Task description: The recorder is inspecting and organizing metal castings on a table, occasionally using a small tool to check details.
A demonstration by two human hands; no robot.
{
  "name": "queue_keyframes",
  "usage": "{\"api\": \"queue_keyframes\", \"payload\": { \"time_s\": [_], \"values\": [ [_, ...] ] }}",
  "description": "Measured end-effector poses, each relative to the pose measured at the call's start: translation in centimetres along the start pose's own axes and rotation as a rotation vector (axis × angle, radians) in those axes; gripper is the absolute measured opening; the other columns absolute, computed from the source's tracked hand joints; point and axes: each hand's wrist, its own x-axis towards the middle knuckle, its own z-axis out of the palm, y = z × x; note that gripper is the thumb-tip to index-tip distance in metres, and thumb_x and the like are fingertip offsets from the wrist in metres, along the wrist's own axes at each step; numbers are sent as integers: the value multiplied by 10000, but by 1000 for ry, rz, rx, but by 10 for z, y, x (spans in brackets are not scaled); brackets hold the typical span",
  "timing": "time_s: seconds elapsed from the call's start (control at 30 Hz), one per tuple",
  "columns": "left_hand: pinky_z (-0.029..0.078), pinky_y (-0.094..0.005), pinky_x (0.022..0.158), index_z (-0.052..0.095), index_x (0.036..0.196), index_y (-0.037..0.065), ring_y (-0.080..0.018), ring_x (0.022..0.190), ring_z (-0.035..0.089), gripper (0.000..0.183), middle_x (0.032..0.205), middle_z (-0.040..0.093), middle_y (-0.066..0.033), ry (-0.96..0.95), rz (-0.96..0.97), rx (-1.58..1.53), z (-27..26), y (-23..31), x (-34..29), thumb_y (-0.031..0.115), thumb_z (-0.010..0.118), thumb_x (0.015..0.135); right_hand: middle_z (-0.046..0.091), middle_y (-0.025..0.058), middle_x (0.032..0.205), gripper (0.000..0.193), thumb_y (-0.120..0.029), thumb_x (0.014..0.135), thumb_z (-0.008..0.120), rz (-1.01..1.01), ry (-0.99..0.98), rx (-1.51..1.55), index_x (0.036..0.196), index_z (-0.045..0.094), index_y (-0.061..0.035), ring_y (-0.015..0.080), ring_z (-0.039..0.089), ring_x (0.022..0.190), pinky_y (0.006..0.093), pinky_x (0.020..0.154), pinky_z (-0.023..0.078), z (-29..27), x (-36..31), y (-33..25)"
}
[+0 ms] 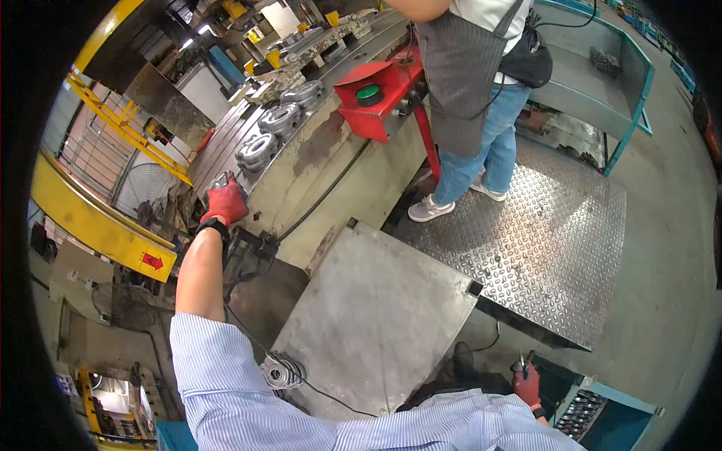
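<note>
My left hand (pixel 226 201), in a red glove, reaches out to the near left corner of the machine bed. Its fingers are closed on a shiny grey metal part (pixel 219 180), partly hidden by the glove. Further along the bed edge lie several ring-shaped metal castings (pixel 258 150) in a row. Low on the right, beside a blue bin, my right hand (pixel 528 385), also red-gloved, is closed around a small dark tool with a pointed metal tip (pixel 520 364). The glove hides most of that tool.
A grey metal table (pixel 368 301) stands before me, with stacked metal rings (pixel 283 372) at its near left. A co-worker (pixel 481 113) stands on a tread-plate platform (pixel 526 240) by a red control box (pixel 378 101). The blue bin (pixel 613 413) holds metal parts. A yellow frame (pixel 98 218) is left.
</note>
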Motion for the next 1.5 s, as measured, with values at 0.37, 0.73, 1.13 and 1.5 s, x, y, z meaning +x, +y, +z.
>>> {"api": "queue_keyframes", "payload": {
  "time_s": [0.37,0.73,1.13,1.5],
  "values": [
    [454,-302,838,573,1161,15,-169,971,569,345,1084,616,-72,70,207,-1591,16,-94,-43,250,506,917,607,215,772,228,-177,853,549,-95,-118,-33,966,552,20,394,591,726,419,611,447,11,9,-2],
    [433,-316,920,561,1159,9,-190,1011,567,324,1133,595,-86,-111,-122,-2838,135,119,-269,220,464,934,621,164,805,283,-198,873,529,-178,-181,-84,1049,557,23,291,605,719,370,644,461,32,18,-2],
    [474,-309,874,547,1168,23,-191,967,603,287,1093,616,-86,278,-658,-3188,217,265,-372,98,515,892,620,223,836,309,-173,848,540,-323,-391,-242,1073,545,39,345,614,757,395,659,459,49,8,-32],
    [479,-316,894,514,1208,12,-201,1011,595,337,1141,598,-105,-328,-579,-3166,224,227,-446,144,529,898,618,134,720,286,-160,860,572,-355,-363,-240,1072,546,30,181,580,637,320,585,441,109,-67,-37]
  ]
}}
